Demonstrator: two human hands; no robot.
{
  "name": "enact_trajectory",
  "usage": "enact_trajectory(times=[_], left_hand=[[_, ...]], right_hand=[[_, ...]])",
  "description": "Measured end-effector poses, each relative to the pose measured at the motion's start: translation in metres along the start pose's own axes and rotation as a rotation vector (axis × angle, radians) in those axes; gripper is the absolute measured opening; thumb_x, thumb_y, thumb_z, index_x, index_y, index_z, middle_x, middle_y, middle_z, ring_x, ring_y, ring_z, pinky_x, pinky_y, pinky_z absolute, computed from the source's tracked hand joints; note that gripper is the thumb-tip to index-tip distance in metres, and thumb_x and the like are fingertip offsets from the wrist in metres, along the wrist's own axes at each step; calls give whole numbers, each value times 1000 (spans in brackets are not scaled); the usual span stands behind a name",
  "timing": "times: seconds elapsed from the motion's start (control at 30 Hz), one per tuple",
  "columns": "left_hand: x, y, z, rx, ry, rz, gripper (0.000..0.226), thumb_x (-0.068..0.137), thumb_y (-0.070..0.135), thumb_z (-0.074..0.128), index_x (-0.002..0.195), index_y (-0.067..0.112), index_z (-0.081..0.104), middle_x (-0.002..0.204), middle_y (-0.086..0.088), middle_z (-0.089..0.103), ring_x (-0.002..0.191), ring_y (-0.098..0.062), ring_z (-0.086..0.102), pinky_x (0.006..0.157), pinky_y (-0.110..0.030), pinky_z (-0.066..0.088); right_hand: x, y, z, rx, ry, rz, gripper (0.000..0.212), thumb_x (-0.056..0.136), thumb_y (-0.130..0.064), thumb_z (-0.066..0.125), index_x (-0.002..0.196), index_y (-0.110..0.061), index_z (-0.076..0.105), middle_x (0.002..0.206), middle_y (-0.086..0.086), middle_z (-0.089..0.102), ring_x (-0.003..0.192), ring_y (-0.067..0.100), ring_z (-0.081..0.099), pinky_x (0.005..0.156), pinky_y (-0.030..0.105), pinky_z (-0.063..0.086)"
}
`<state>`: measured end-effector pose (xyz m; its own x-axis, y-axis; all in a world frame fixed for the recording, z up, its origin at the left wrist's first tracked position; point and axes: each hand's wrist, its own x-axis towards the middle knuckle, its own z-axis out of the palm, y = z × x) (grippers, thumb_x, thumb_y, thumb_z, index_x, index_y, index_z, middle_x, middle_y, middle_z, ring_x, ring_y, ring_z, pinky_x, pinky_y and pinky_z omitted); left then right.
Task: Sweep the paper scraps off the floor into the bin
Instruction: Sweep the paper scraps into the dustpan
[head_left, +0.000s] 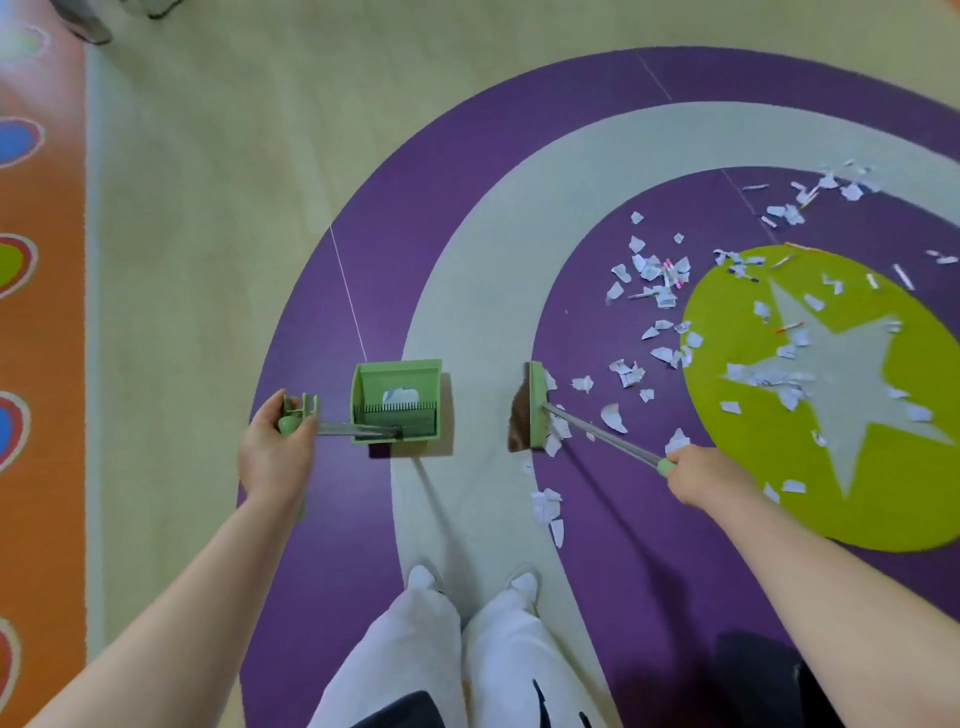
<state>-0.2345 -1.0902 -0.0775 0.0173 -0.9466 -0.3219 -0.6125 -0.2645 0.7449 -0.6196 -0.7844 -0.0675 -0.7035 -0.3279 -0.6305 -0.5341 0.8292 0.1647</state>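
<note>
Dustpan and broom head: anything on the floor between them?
Head view: the stretch between the dustpan and the broom head is bare floor, grey band and purple edge. The paper scraps lie on the broom's far side.

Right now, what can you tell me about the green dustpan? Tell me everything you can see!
The dustpan is light green and looks like plastic, with a thin silvery metal handle ending in a green clip-shaped top. The left hand grips that top. A row of dark comb teeth crosses the pan inside, and one pale paper scrap lies in it. It stands on the purple and grey floor, left of the broom and apart from it.
</note>
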Motion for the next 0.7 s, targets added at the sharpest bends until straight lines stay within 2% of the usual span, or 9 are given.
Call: enact_trajectory(times=[0.07,0.13,0.3,0.37,0.43,0.47,0.53,0.6,0.7], left_hand=[[-4,7,11,0,-17,4,41,79,35,67,118,24,61,105,-6,71,95,-35,67,86,-46,53],[-8,15,21,-5,-25,5,49,77,38,68,124,29,60,109,-3,71,100,-33,68,88,-47,52],[-16,36,43,30,-60,56,48,80,38,66,127,35,57,109,5,70,93,-27,68,82,-42,52],[-20,45,51,53,-76,94,40,82,35,66,121,31,58,107,1,69,85,-29,65,75,-40,50],[-25,55,60,89,-81,129,36,85,31,65,120,23,59,107,-3,68,83,-31,61,73,-40,49],[-27,60,65,97,-80,143,36,85,29,65,119,20,59,106,-5,68,82,-31,60,72,-40,48],[-31,71,77,97,-88,170,31,85,27,64,113,18,58,95,-7,65,71,-28,53,66,-36,43],[-38,82,90,101,-105,200,21,83,27,62,102,19,56,82,1,59,66,-23,48,62,-32,37],[-57,94,110,107,-100,239,13,83,27,61,93,22,54,77,4,59,68,-29,53,62,-36,43]], right_hand=[[-5,12,3,-1,26,23,27,91,-25,46,112,-26,63,112,6,65,90,28,57,71,30,45],[-10,24,6,9,56,12,24,92,-24,46,109,-26,63,110,5,66,93,29,60,70,31,48],[-33,67,-3,103,78,-73,25,96,-34,45,107,-26,66,99,3,69,88,29,61,76,39,55],[-45,80,-13,215,23,-65,31,97,-42,45,114,-25,65,93,4,68,75,26,62,66,33,55],[-54,92,-21,387,-67,-28,34,94,-48,51,121,-32,62,68,4,63,50,21,54,46,25,45],[-55,98,-25,454,-116,-19,37,93,-49,54,126,-33,59,62,5,59,45,19,49,41,23,40],[-56,110,-33,522,-219,-31,43,91,-47,58,131,-33,56,63,8,56,45,18,45,40,21,35],[-55,120,-39,509,-291,-67,44,89,-49,60,130,-36,56,65,8,57,46,16,45,42,21,36],[-43,131,-39,426,-359,-140,44,88,-49,60,131,-38,56,65,6,59,43,13,45,42,21,38]])
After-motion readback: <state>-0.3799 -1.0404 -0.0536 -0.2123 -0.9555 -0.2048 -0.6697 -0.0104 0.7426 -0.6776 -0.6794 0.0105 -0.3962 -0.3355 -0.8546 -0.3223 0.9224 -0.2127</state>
